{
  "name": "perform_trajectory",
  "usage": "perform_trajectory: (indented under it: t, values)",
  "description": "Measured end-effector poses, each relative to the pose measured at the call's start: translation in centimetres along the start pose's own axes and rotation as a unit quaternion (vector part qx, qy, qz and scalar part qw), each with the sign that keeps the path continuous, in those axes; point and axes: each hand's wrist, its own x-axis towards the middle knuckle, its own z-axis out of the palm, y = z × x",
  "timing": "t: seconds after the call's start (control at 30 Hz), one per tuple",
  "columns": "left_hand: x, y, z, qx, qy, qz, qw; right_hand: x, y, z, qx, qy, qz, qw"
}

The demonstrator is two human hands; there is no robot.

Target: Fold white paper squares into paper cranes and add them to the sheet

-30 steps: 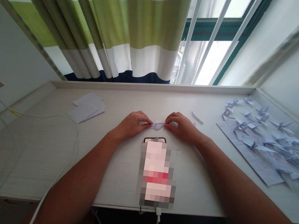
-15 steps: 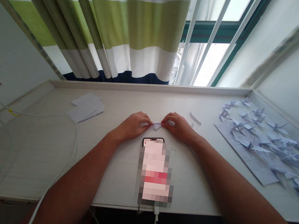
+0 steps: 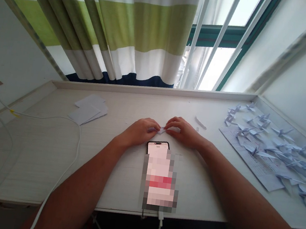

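Observation:
A small folded piece of white paper (image 3: 161,130) lies between my two hands near the middle of the desk. My left hand (image 3: 142,130) pinches its left end, thumb and fingers pressed together. On the other side, my right hand (image 3: 180,131) pinches the right end. Fingertips cover much of the paper, so its exact folds are hidden. Just below my hands lies a phone (image 3: 160,176) with a lit, partly blurred screen. A white charging cable (image 3: 160,218) is plugged into its lower end.
Several folded paper cranes (image 3: 256,150) crowd the right side, some on a printed sheet (image 3: 270,182). Square paper sheets (image 3: 86,112) lie at the left. A paper strip (image 3: 200,123) rests beyond my right hand. A white cable (image 3: 78,145) crosses the left side.
My hands have come closer together, so less of the folded paper shows between them. The view has shifted slightly.

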Motion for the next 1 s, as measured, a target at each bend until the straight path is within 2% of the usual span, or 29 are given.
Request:
perform_trajectory:
  t: [0.2, 0.43, 0.57, 0.77, 1.0]
  values:
    - [0.0, -0.4, 0.1, -0.034, 0.022, -0.021, 0.999, 0.0, -0.3, 0.2, 0.003, -0.013, -0.013, 1.0]
    - [-0.1, -1.1, 0.2, -0.107, 0.005, -0.055, 0.993, 0.0, -0.4, 0.2, 0.01, -0.012, -0.023, 1.0]
    - [0.0, -1.5, 0.1, -0.069, 0.021, -0.071, 0.995, 0.2, -0.2, 0.3, 0.013, 0.005, -0.02, 1.0]
    - [0.0, -1.6, -0.2, -0.016, 0.001, -0.056, 0.998, 0.4, 0.0, 0.4, -0.025, 0.0, -0.045, 0.999]
    - [0.0, -1.6, -0.3, 0.003, -0.011, -0.048, 0.999, 0.3, -0.5, 0.2, -0.036, -0.014, -0.041, 0.998]
